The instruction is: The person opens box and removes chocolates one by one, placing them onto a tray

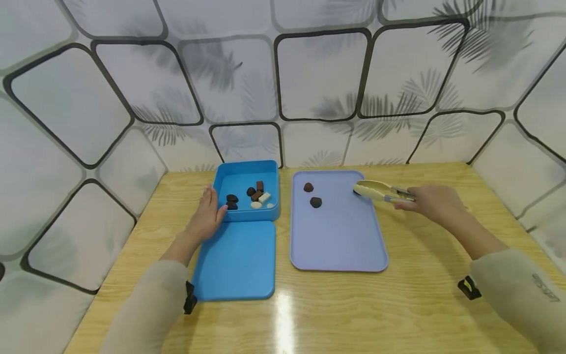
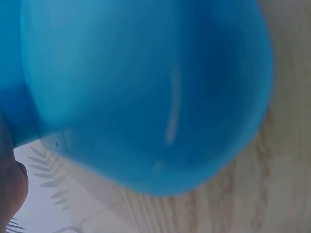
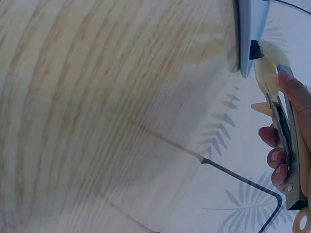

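Note:
My left hand (image 1: 215, 202) rests with relaxed fingers against the left front corner of an open blue box (image 1: 269, 212), which fills the left wrist view as a blurred blue wall (image 2: 146, 87). Several dark, brown and white pieces (image 1: 254, 195) lie inside the box. My right hand (image 1: 409, 202) grips cream tongs (image 1: 379, 191) over the right edge of a lavender tray (image 1: 338, 246). The tongs (image 3: 269, 73) seem to pinch a small dark piece (image 3: 254, 48) at their tips beside the tray's edge (image 3: 247, 34). Two dark pieces (image 1: 308, 187) (image 1: 316, 202) lie on the tray.
The box's blue lid (image 1: 236, 260) lies flat on the wooden table (image 1: 398, 305) in front of the box. Patterned white panels (image 1: 318, 73) wall in the table at the back and both sides. Bare wood lies to the front and right.

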Demonstrator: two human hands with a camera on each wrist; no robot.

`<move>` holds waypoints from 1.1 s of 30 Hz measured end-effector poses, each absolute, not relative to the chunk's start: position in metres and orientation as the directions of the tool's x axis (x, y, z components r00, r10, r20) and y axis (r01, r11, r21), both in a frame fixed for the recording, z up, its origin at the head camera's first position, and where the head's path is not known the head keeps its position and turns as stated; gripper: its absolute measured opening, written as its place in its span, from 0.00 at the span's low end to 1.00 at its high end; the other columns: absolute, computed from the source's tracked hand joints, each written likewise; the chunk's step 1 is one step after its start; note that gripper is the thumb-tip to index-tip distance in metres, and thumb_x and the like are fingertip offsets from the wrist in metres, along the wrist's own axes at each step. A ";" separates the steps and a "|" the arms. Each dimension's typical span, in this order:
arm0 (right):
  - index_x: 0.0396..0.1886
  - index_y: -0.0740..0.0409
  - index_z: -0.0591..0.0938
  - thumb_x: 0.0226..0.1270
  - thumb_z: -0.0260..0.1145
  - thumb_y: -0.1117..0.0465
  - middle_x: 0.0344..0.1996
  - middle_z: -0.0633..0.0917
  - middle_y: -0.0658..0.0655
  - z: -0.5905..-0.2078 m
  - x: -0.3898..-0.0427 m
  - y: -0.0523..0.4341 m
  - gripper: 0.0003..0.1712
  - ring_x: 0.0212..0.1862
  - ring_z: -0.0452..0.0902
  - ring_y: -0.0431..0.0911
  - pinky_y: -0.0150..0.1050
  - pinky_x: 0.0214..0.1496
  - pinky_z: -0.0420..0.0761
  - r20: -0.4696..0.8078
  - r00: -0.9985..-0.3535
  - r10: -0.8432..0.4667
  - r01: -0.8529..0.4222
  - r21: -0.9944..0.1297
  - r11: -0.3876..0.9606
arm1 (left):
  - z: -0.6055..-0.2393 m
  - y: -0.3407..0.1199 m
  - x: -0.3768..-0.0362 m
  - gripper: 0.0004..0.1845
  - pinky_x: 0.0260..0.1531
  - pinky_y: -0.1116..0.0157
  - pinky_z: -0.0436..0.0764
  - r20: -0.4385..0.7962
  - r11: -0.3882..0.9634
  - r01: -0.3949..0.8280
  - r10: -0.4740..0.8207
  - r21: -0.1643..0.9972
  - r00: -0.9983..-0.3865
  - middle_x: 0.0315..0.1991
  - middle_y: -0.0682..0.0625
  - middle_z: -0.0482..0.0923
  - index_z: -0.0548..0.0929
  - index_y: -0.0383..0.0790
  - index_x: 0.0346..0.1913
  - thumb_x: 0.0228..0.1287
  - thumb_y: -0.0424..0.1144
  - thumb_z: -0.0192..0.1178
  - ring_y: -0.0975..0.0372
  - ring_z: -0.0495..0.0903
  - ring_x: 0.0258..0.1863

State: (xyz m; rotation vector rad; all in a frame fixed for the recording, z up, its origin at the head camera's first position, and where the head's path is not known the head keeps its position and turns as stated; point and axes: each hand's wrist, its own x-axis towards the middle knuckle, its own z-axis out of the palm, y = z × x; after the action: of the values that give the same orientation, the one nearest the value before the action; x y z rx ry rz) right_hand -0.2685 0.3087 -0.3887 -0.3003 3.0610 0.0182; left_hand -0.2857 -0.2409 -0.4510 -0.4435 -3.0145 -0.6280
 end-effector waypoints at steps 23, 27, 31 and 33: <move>0.47 0.62 0.84 0.54 0.67 0.36 0.35 0.87 0.57 -0.404 -0.281 0.297 0.35 0.30 0.76 0.41 0.41 0.32 0.77 -0.105 -0.923 -0.369 -0.315 -0.343 0.885 | -0.452 -0.241 -0.283 0.37 0.70 0.46 0.41 0.100 0.874 0.292 0.276 0.389 -0.956 0.72 0.27 0.30 0.36 0.19 0.70 0.77 0.45 0.37 0.40 0.31 0.73; 0.53 0.61 0.82 0.51 0.67 0.33 0.39 0.86 0.61 -0.398 -0.275 0.293 0.41 0.33 0.82 0.50 0.47 0.31 0.79 -0.060 -0.928 -0.367 -0.352 -0.175 0.919 | -0.452 -0.241 -0.283 0.37 0.70 0.45 0.41 0.129 0.863 0.311 0.284 0.398 -0.950 0.72 0.26 0.32 0.37 0.17 0.69 0.77 0.46 0.36 0.39 0.32 0.72; 0.51 0.60 0.83 0.48 0.69 0.34 0.36 0.87 0.61 -0.396 -0.266 0.290 0.39 0.32 0.83 0.54 0.46 0.23 0.78 0.055 -0.892 -0.449 -0.450 0.005 0.893 | -0.453 -0.242 -0.284 0.37 0.70 0.45 0.41 0.133 0.863 0.315 0.286 0.394 -0.949 0.72 0.26 0.32 0.37 0.17 0.69 0.77 0.46 0.35 0.38 0.33 0.72; 0.49 0.61 0.83 0.46 0.71 0.35 0.35 0.87 0.61 -0.397 -0.263 0.290 0.39 0.31 0.84 0.54 0.43 0.19 0.76 0.119 -0.862 -0.492 -0.485 0.082 0.870 | -0.454 -0.242 -0.284 0.36 0.70 0.46 0.41 0.127 0.865 0.311 0.284 0.394 -0.951 0.72 0.26 0.32 0.37 0.18 0.69 0.77 0.45 0.36 0.39 0.32 0.72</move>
State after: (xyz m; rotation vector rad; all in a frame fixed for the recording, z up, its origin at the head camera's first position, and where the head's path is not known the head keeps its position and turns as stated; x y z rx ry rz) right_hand -0.2631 0.2902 -0.3967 -0.8323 3.1690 0.0806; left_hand -0.2842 -0.2418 -0.4538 -0.4739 -2.9712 -0.6450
